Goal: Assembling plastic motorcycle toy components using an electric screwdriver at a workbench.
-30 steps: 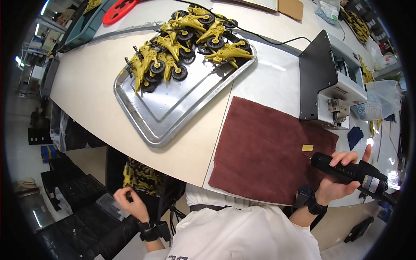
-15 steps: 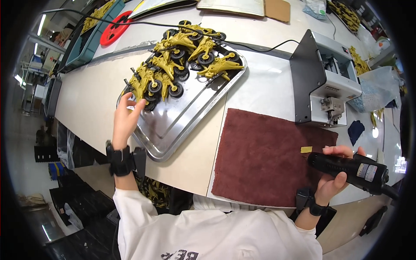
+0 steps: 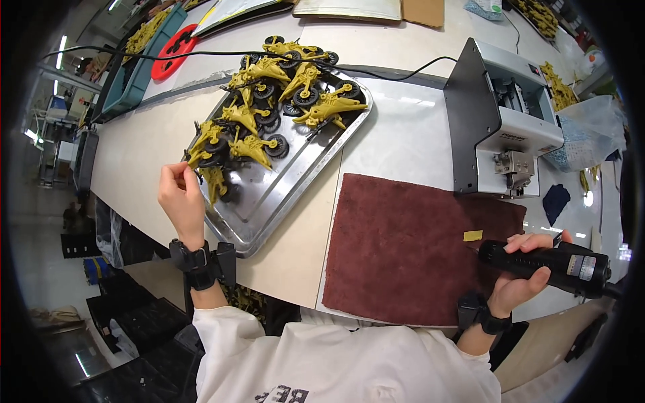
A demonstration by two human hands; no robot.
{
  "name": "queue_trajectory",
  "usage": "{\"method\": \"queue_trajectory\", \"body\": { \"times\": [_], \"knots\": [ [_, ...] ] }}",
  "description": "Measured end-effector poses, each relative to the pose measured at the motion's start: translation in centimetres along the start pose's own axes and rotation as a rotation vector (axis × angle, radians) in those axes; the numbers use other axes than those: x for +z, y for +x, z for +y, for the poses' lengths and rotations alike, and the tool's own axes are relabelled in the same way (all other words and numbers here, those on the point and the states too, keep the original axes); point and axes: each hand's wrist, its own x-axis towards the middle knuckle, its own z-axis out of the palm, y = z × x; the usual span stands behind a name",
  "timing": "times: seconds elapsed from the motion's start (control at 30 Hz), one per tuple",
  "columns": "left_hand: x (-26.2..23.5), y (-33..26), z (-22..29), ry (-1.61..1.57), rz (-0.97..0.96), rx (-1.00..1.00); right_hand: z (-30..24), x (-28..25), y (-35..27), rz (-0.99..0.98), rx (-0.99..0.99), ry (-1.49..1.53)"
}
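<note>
Several yellow toy motorcycles with black wheels are heaped on a shiny metal tray. At the tray's left edge my left hand has thumb and fingers pinched together at the end of a toy motorcycle in the nearest part of the heap. The fingers partly hide the grip. Over the right side of a dark red cloth mat, my right hand is wrapped round a black corded electric screwdriver. Its front end points left, close to a small yellow strip on the mat.
A grey-and-white bench machine stands behind the mat. A black cable runs across behind the tray. Farther left are a red ring-shaped part and a teal bin. A clear plastic bag lies right of the machine.
My left hand has drawn back slightly toward me and its fingers have closed. The nearest motorcycles have shifted apart on the tray. My right hand stays nearly still with the screwdriver.
</note>
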Motion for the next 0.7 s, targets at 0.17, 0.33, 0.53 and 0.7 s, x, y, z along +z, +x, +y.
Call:
{"method": "queue_trajectory", "body": {
  "times": [0.17, 0.33, 0.53, 0.7],
  "knots": [
    [0.5, -1.1, -0.6, -0.048, -0.054, 0.017, 0.2, -0.4, 0.1, 0.044, 0.043, 0.025],
    [1.0, -1.5, -1.7, -0.132, -0.22, -0.122, 0.3, -1.0, -0.2, -0.011, 0.035, 0.071],
    [0.0, -0.7, -4.3, 0.008, 0.024, -0.072, 0.4, -1.0, -0.3, 0.001, 0.045, 0.09],
    [-3.1, -1.6, -1.5, -0.11, 0.301, 0.002, 0.1, -1.0, -0.2, 0.046, 0.05, 0.056]
  ]
}}
